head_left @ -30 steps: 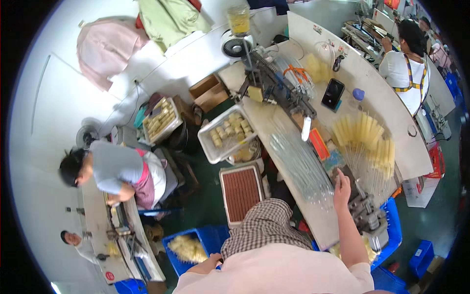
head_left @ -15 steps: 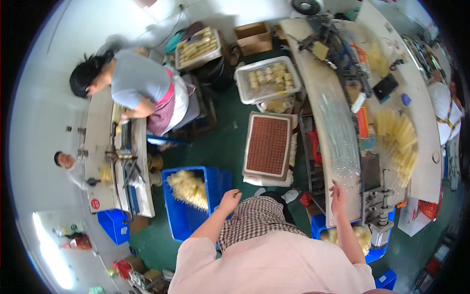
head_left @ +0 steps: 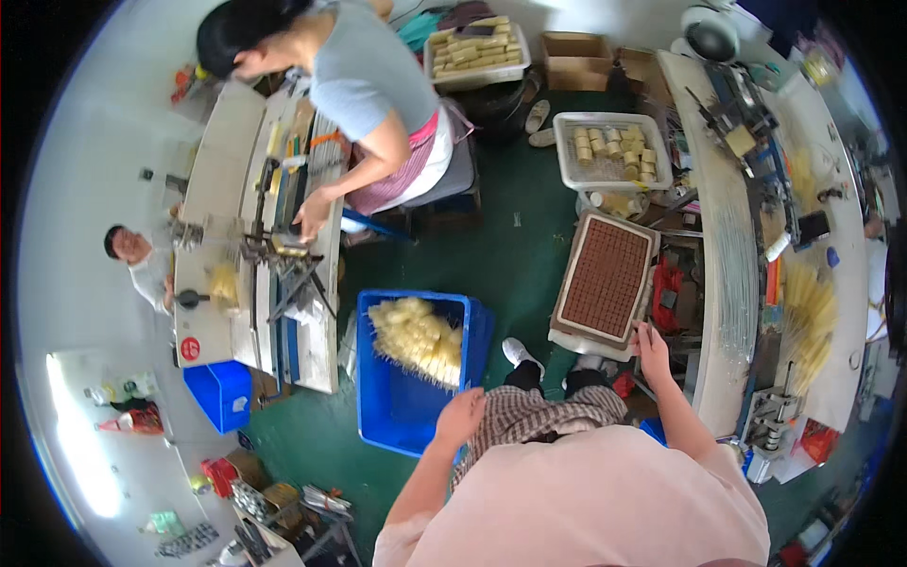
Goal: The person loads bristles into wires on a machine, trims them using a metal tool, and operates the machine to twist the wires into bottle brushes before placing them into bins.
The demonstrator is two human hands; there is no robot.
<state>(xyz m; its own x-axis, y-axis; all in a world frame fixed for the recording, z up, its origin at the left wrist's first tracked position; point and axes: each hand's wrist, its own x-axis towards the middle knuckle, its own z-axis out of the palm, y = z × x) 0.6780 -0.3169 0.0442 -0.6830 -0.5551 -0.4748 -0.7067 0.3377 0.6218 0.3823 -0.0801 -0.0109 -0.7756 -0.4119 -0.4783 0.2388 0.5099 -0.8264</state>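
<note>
My left hand [head_left: 462,416] hangs at the front of my checked apron [head_left: 510,422], beside the right rim of a blue bin [head_left: 402,439]. Its fingers are smeared and partly turned away. Pale yellow bristle bundles [head_left: 416,340] lie heaped in that bin. On the other side, my right hand [head_left: 651,352] has its fingers extended and nothing visible in them. It is nearest the lower right corner of a stool with a brown beaded seat mat [head_left: 606,277]; whether it touches the stool I cannot tell.
At the left bench [head_left: 213,170] a co-worker [head_left: 364,76] sits at a machine. Another person [head_left: 142,265] is beyond it. The right workbench [head_left: 727,364] carries clear strands and yellow bristles. A white tray [head_left: 572,175] of yellow rolls stands behind the stool.
My view has swung left, and I now stand closer to the blue bin and the seated co-worker. The co-worker's near arm now reaches down to the machine. My right hand is now beside the stool.
</note>
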